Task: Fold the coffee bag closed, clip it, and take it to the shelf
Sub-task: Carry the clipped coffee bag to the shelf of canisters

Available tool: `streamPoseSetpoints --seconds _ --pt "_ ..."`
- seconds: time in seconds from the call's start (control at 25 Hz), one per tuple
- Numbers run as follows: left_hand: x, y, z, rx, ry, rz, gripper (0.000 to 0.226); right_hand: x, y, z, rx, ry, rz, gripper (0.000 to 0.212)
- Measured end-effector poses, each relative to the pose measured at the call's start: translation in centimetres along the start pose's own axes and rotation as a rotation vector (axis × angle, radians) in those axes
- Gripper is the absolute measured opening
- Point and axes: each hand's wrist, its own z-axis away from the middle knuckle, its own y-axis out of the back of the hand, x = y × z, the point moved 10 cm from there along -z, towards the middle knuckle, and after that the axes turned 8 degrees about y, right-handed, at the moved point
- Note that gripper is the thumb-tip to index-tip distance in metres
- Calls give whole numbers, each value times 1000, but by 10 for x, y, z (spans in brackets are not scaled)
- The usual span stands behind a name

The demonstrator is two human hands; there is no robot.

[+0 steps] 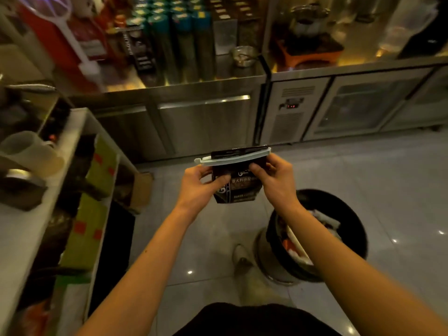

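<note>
A dark coffee bag [238, 187] with white print hangs in the air in front of me, above the tiled floor. A long white clip [230, 158] runs across its folded top, sticking out past the bag on the left. My left hand [201, 183] grips the bag's left side, thumb on the front. Its right side is pinched by my right hand [274, 177] just under the clip. The bag's back is hidden.
A steel counter [169, 89] ahead carries rows of bags, tall tins and a small metal pot [243, 55]. Under-counter fridges [358, 105] stand to the right. A lined waste bin [320, 236] sits on the floor at my right. A shelf unit [72, 180] with boxes is at left.
</note>
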Motion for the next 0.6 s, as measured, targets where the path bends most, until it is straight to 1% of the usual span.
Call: streamPoseSetpoints --seconds 0.16,0.24,0.36,0.48,0.6 --pt "-4 32 -67 79 39 5 33 27 -40 -87 -83 -10 -47 24" --pt "-2 51 -104 159 41 3 35 42 -61 -134 -133 -25 -62 22" --pt "-1 82 -153 265 28 24 26 56 -96 -196 -191 -15 -81 19" --pt "-6 114 -196 360 75 56 26 68 -127 -243 -252 -31 -105 20" --pt "-14 144 -254 387 95 74 24 87 -163 -303 -292 -36 -106 20"
